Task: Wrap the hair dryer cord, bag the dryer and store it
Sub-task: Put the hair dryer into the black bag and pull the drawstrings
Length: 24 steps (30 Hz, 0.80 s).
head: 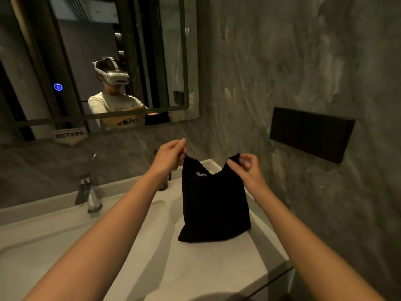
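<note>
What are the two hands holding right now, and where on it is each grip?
A black cloth bag: the left hand pinches its top left corner, the right hand its top right corner.

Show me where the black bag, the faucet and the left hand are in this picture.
black bag (214, 205): head view, middle of its front cloth.
faucet (86, 192): head view, on its metal body beside the basin.
left hand (170, 156): head view, back of the hand, fingers pinching the bag's top corner.

Bag (213, 205) on counter (195, 268), right of faucet (86, 194)
</note>
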Each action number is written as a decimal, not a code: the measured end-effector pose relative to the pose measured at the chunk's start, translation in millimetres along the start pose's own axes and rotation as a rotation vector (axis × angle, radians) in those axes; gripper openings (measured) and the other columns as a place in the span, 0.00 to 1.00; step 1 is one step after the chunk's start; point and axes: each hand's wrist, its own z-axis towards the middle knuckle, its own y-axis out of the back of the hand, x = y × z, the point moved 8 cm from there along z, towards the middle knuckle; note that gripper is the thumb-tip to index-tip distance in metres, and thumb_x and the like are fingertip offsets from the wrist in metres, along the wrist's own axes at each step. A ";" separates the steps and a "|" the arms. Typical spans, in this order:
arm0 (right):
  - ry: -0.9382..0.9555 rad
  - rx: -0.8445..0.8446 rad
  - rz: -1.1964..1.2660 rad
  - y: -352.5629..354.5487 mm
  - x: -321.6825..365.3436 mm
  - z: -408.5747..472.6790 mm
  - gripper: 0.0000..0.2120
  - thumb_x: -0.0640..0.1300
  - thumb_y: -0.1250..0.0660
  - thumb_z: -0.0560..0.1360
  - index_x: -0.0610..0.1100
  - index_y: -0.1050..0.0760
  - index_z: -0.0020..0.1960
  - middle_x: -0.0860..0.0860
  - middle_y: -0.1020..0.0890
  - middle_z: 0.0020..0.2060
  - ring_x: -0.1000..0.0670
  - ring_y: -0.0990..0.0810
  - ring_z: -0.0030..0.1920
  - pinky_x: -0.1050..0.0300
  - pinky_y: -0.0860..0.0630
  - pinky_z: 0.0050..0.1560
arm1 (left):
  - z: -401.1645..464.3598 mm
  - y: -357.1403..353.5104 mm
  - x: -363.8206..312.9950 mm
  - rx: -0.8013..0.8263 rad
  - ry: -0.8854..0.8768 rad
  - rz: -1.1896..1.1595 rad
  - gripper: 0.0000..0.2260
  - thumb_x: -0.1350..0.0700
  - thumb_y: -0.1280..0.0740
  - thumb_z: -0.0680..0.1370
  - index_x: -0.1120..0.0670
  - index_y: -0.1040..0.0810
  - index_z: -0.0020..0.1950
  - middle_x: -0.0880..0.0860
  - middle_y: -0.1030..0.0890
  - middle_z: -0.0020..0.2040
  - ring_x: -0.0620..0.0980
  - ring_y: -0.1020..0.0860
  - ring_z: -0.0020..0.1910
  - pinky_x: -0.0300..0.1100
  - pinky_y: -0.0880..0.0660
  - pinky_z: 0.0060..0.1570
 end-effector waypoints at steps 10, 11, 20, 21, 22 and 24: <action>0.310 0.013 -0.462 -70.1 11.2 16.8 0.20 0.57 0.30 0.70 0.59 0.25 0.61 0.49 0.26 0.42 0.50 0.30 0.51 0.54 0.30 0.53 | 14.2 -37.5 2.9 0.232 -0.040 0.035 0.15 0.48 0.41 0.81 0.54 0.24 0.39 0.48 0.27 0.32 0.43 0.30 0.30 0.35 0.33 0.33; 0.325 0.010 -0.482 -72.1 12.1 19.4 0.14 0.55 0.31 0.71 0.56 0.21 0.56 0.50 0.26 0.40 0.49 0.30 0.49 0.53 0.30 0.52 | 15.3 -36.9 2.4 0.231 -0.045 0.034 0.15 0.48 0.41 0.81 0.54 0.24 0.38 0.49 0.27 0.31 0.43 0.30 0.31 0.35 0.34 0.34; 0.319 0.198 -0.404 -81.3 8.7 32.2 0.06 0.45 0.30 0.70 0.46 0.25 0.37 0.52 0.20 0.37 0.50 0.25 0.39 0.54 0.28 0.43 | 21.0 28.9 -17.7 -0.161 -0.079 -0.521 0.13 0.53 0.43 0.82 0.53 0.27 0.39 0.50 0.27 0.35 0.43 0.26 0.32 0.36 0.31 0.36; 0.319 0.219 -0.412 -81.8 7.7 32.4 0.06 0.45 0.30 0.70 0.44 0.25 0.39 0.48 0.20 0.37 0.47 0.23 0.39 0.50 0.26 0.44 | 22.1 42.4 -20.7 -0.225 -0.089 -0.581 0.13 0.53 0.43 0.82 0.53 0.27 0.38 0.50 0.26 0.35 0.43 0.26 0.32 0.35 0.30 0.36; 0.322 0.237 -0.419 -82.1 7.5 32.3 0.06 0.44 0.30 0.70 0.43 0.25 0.40 0.46 0.19 0.38 0.46 0.22 0.42 0.49 0.25 0.46 | 22.6 56.6 -24.1 -0.285 -0.104 -0.623 0.13 0.53 0.43 0.82 0.53 0.27 0.38 0.49 0.26 0.34 0.43 0.26 0.32 0.35 0.31 0.35; 0.332 0.270 -0.414 -83.2 8.7 31.5 0.06 0.44 0.30 0.71 0.42 0.25 0.42 0.45 0.19 0.40 0.46 0.21 0.43 0.50 0.25 0.48 | 24.6 83.1 -27.5 -0.382 -0.137 -0.625 0.14 0.52 0.42 0.82 0.53 0.27 0.37 0.49 0.27 0.33 0.42 0.27 0.31 0.35 0.32 0.34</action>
